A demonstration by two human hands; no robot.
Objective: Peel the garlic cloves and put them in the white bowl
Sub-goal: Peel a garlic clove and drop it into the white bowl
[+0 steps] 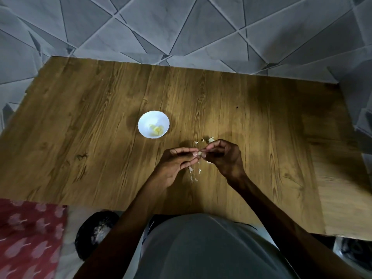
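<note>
A small white bowl [145, 120] stands on the wooden table [100, 109] and holds a few peeled yellowish cloves [157, 129]. To its lower right, my left hand [177, 164] and my right hand [223, 156] meet over the table. Between their fingertips they pinch one garlic clove [199, 153], mostly hidden by the fingers. Loose bits of papery skin [193, 174] lie on the wood under and beyond the hands, and another pale piece [210, 140] lies just behind the right hand.
The table ends at a grey tiled wall [181, 27] behind and to the right. A red patterned cloth [30, 238] and a dark round object [96, 232] lie at the near left. My grey-clothed body [201, 248] fills the near edge.
</note>
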